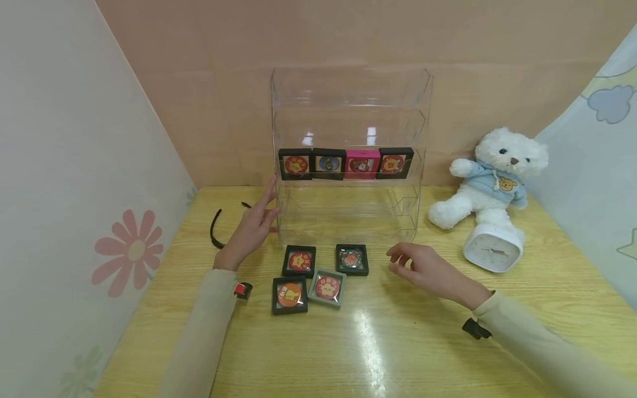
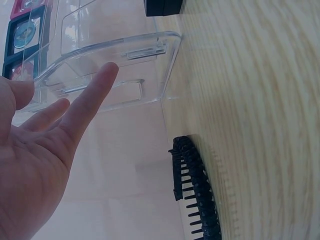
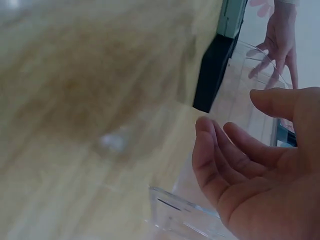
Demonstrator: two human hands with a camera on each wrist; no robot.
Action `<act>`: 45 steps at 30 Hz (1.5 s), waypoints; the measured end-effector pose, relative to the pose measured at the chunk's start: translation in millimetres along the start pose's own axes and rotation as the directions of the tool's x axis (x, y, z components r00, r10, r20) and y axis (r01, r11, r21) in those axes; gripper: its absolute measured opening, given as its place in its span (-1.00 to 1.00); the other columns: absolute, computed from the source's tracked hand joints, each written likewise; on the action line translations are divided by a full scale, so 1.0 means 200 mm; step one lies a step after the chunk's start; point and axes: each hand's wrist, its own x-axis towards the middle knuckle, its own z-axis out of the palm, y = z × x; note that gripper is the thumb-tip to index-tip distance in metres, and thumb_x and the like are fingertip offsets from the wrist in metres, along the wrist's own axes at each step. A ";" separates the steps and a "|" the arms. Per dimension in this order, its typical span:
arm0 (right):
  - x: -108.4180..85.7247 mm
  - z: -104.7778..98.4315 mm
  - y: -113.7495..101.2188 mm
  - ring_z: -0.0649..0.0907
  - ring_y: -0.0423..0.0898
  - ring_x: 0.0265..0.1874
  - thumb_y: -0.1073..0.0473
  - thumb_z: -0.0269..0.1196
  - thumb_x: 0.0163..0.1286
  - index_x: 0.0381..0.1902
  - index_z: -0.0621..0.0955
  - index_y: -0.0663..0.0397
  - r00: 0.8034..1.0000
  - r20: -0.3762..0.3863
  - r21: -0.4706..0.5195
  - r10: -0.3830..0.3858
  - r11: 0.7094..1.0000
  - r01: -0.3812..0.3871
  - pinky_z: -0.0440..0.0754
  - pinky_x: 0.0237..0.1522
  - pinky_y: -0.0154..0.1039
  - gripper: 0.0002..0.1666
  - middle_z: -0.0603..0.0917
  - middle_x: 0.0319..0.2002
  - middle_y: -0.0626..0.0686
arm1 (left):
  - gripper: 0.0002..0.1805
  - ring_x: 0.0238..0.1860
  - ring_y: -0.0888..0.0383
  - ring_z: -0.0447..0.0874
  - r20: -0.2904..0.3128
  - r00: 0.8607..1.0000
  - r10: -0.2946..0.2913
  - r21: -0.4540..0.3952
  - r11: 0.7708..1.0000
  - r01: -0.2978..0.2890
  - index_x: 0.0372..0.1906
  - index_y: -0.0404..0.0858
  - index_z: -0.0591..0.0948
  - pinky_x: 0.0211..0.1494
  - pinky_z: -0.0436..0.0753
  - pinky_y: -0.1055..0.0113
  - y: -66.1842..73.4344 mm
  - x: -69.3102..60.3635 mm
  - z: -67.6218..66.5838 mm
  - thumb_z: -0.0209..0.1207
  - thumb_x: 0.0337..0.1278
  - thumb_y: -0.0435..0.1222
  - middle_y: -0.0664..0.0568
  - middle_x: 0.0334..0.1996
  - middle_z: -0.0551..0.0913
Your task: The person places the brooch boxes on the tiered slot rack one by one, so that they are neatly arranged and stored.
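A clear acrylic tiered rack (image 1: 348,119) stands against the back wall. One of its middle tiers holds a row of small framed badges, including a pink one (image 1: 363,165) and a black one (image 1: 396,163). My left hand (image 1: 251,229) is at the rack's left side, fingers extended along the clear panel. On the table in front lie a black-framed badge with a star (image 1: 299,261), another with a thumbs-up (image 1: 290,296), a grey-framed one (image 1: 327,287) and a dark one (image 1: 351,259). To the right of these, my right hand (image 1: 423,271) hovers with loosely bent fingers, holding nothing.
A white teddy bear (image 1: 497,179) in a blue hoodie sits at the back right, behind a white clock (image 1: 494,247). A black toothed headband (image 2: 197,192) lies left of the rack, partly behind my left hand in the head view. Patterned cloth walls flank the wooden table (image 1: 413,359).
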 end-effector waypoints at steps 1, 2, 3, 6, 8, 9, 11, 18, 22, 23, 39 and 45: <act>0.00 0.01 0.00 0.63 -0.19 -0.29 0.20 0.32 0.44 0.00 0.66 0.23 1.000 -0.003 0.004 0.003 1.000 -0.002 0.63 -0.38 -0.29 -0.75 0.67 -0.21 -0.06 | -0.18 0.08 -0.25 0.66 0.000 1.000 0.003 0.005 1.000 -0.003 0.62 0.33 -0.25 -0.17 0.80 0.13 0.00 0.00 0.00 -0.09 0.62 -0.29 -0.23 0.53 0.16; -0.01 0.03 0.01 0.63 -0.17 -0.27 0.19 0.33 0.44 0.01 0.66 0.24 1.000 -0.003 0.006 0.008 1.000 -0.008 0.64 -0.36 -0.27 -0.72 0.68 -0.19 -0.03 | -0.18 0.08 -0.24 0.66 -0.002 1.000 0.005 0.008 1.000 -0.005 0.62 0.33 -0.25 -0.17 0.80 0.13 0.00 0.00 0.00 -0.09 0.62 -0.29 -0.24 0.53 0.16; -0.01 0.04 0.01 0.63 -0.14 -0.25 0.18 0.34 0.43 0.02 0.65 0.25 1.000 -0.002 0.012 0.012 1.000 -0.012 0.64 -0.33 -0.24 -0.70 0.68 -0.16 0.00 | -0.18 0.09 -0.24 0.66 -0.002 1.000 0.006 0.009 1.000 -0.006 0.62 0.34 -0.25 -0.17 0.80 0.12 0.00 0.01 0.00 -0.09 0.62 -0.29 -0.24 0.53 0.17; -0.01 0.07 0.02 0.63 -0.05 -0.16 0.12 0.38 0.39 0.06 0.63 0.29 1.000 -0.003 0.005 0.022 1.000 -0.022 0.68 -0.17 -0.12 -0.59 0.67 -0.11 0.05 | -0.18 0.14 -0.22 0.63 -0.003 1.000 0.001 0.004 1.000 -0.001 0.62 0.37 -0.25 -0.17 0.80 0.12 0.00 0.01 0.00 -0.10 0.62 -0.28 -0.23 0.53 0.16; 0.00 0.09 0.03 0.62 0.00 -0.10 0.07 0.41 0.37 0.10 0.62 0.33 1.000 0.004 -0.009 0.025 1.000 -0.025 0.67 -0.06 -0.02 -0.50 0.65 -0.07 0.07 | -0.19 0.16 -0.23 0.61 -0.001 1.000 -0.002 -0.002 1.000 0.002 0.61 0.37 -0.25 -0.17 0.80 0.12 0.00 0.01 0.00 -0.10 0.62 -0.28 -0.24 0.53 0.16; 0.00 0.10 0.03 0.61 0.02 -0.07 0.04 0.41 0.36 0.13 0.60 0.35 1.000 0.009 -0.020 0.022 1.000 -0.022 0.66 -0.02 0.03 -0.44 0.64 -0.05 0.09 | -0.18 0.17 -0.24 0.61 0.000 1.000 -0.003 -0.008 1.000 0.003 0.61 0.37 -0.25 -0.17 0.80 0.12 0.00 0.01 0.00 -0.10 0.62 -0.29 -0.24 0.53 0.16; 0.01 0.11 0.04 0.59 0.04 -0.05 -0.02 0.42 0.34 0.19 0.57 0.37 0.999 0.024 -0.045 0.032 0.999 -0.030 0.64 0.02 0.06 -0.34 0.60 -0.02 0.11 | -0.18 0.18 -0.25 0.59 0.001 1.000 -0.008 -0.019 1.000 0.008 0.61 0.38 -0.24 -0.17 0.80 0.12 0.00 0.00 0.00 -0.10 0.62 -0.29 -0.24 0.53 0.15; 0.06 0.16 0.04 0.48 -0.02 -0.12 -0.17 0.46 0.26 0.33 0.45 0.43 0.992 0.085 -0.066 0.089 0.994 -0.084 0.56 -0.08 -0.08 -0.06 0.48 -0.08 0.10 | -0.18 0.19 -0.30 0.57 0.001 1.000 -0.012 -0.037 0.999 0.012 0.62 0.36 -0.23 -0.18 0.81 0.15 0.00 0.00 0.00 -0.09 0.62 -0.29 -0.25 0.53 0.15; 0.09 0.18 0.04 0.43 -0.04 -0.17 -0.21 0.44 0.26 0.37 0.41 0.45 0.991 0.108 -0.065 0.081 0.995 -0.075 0.50 -0.14 -0.16 0.02 0.46 -0.15 0.05 | -0.19 0.20 -0.32 0.56 0.005 1.000 -0.010 -0.033 0.999 0.010 0.62 0.34 -0.23 -0.18 0.81 0.13 0.00 0.01 0.00 -0.09 0.62 -0.29 -0.24 0.54 0.14; 0.09 0.18 0.03 0.43 -0.05 -0.18 -0.22 0.44 0.26 0.37 0.40 0.45 0.991 0.110 -0.067 0.079 0.995 -0.072 0.49 -0.15 -0.17 0.03 0.46 -0.16 0.04 | -0.19 0.20 -0.32 0.55 0.006 1.000 -0.010 -0.033 0.999 0.010 0.62 0.35 -0.23 -0.18 0.81 0.11 -0.01 0.01 0.00 -0.10 0.62 -0.28 -0.24 0.54 0.14; 0.19 0.22 0.01 0.50 -0.10 -0.21 -0.23 0.50 0.17 0.24 0.54 0.30 0.989 0.117 -0.035 0.085 0.996 -0.081 0.51 -0.10 -0.11 -0.10 0.55 -0.22 -0.06 | -0.20 0.20 -0.32 0.55 0.003 1.000 -0.009 -0.036 0.999 0.009 0.64 0.28 -0.21 -0.18 0.81 0.07 0.00 0.01 0.00 -0.09 0.62 -0.30 -0.22 0.54 0.14; 0.21 0.23 -0.01 0.52 -0.12 -0.22 -0.20 0.52 0.16 0.14 0.60 0.20 0.992 0.107 -0.007 0.060 0.998 -0.060 0.47 -0.07 -0.05 -0.23 0.57 -0.25 -0.09 | -0.20 0.19 -0.32 0.56 -0.004 1.000 -0.006 -0.054 0.999 0.005 0.65 0.24 -0.19 -0.19 0.80 0.01 0.00 0.00 0.00 -0.07 0.61 -0.31 -0.25 0.53 0.15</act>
